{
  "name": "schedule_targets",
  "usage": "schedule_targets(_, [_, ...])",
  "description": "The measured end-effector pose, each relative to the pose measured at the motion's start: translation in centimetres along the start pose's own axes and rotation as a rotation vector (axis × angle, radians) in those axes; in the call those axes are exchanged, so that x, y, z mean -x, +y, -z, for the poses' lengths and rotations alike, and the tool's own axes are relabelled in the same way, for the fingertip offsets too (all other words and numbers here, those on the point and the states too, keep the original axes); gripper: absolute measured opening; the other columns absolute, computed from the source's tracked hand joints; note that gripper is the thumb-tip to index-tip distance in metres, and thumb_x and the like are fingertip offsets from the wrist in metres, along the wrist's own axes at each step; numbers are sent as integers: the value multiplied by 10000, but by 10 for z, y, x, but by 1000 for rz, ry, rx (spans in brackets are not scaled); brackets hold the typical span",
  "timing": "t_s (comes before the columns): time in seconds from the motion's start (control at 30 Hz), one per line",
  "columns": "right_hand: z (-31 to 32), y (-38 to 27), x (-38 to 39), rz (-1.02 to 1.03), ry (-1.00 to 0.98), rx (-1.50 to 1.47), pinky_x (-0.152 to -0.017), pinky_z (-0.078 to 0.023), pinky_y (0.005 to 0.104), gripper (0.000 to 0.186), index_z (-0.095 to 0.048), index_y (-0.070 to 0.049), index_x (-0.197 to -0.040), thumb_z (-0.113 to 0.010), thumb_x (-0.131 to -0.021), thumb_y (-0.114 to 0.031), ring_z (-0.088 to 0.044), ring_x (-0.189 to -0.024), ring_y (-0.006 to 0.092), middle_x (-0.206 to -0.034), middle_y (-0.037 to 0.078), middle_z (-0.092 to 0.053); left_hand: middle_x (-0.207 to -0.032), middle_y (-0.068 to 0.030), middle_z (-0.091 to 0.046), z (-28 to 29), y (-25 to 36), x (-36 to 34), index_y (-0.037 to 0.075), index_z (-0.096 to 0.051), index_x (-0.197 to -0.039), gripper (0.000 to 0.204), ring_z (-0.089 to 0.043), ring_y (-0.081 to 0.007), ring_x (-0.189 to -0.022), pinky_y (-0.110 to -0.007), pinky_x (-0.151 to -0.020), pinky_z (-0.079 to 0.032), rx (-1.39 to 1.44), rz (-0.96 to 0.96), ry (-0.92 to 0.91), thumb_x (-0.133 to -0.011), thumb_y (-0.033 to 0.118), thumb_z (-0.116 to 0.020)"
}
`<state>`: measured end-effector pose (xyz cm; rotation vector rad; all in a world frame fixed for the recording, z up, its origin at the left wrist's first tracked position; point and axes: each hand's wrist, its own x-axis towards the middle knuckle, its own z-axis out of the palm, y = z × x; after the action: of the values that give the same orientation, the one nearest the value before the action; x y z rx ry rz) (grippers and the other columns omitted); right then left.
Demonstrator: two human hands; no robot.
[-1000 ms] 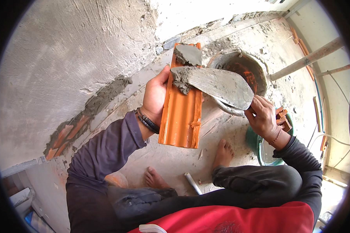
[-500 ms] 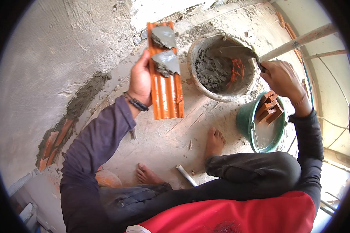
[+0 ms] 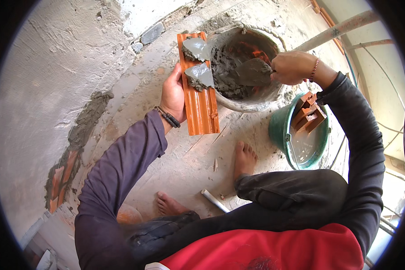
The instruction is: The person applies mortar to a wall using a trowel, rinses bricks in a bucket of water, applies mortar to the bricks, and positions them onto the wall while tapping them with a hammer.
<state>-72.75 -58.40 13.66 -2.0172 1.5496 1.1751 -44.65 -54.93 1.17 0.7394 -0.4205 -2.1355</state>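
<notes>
My left hand [image 3: 173, 93] grips an orange ridged tile [image 3: 201, 112] by its left side, raised beside the rim of a grey bucket [image 3: 247, 105]. Two separate lumps of wet grey mortar [image 3: 198, 74] lie on the upper half of the tile. My right hand [image 3: 292, 66] is closed on the handle of a trowel [image 3: 252, 72], whose blade is down inside the bucket among more mortar [image 3: 227, 83], with orange streaks on the inner wall.
A green bucket [image 3: 279, 130] holds orange tile pieces [image 3: 310, 112] and cloudy water. Plastered wall [image 3: 45, 76] with a mortar-patched strip stands at left. Metal poles [image 3: 337, 29] cross at upper right. A white pipe [image 3: 213, 200] lies between my bare feet.
The trowel has moved off the tile into the grey bucket, leaving two mortar lumps exposed. My right hand has moved up and leftward since half a second ago; the tile shifted slightly rightward.
</notes>
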Motion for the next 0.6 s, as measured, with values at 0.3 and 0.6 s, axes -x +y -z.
schedule_targets(0.3, [-18,10,-6,157,72,-87,-513,-543,385,420,-642,97,-767,-450,-944,-232,-637,-509,265,-608,159,-618,-1190,-67,-631,5,-3,-3,84,-536,-1298,501,-626,-210,-1047,-395,-943,-502,-42,-34,-23,-1047,469,-333])
schedule_targets(0.6, [-12,6,13,213,-47,-330,-489,-493,366,392,-597,71,-789,-487,-956,-266,-593,-492,231,-578,117,-555,-1193,-67,-633,1,-7,-3,84,-537,-1293,506,-623,-214,-1047,-410,-950,-496,-5,-42,17,-1039,480,-351])
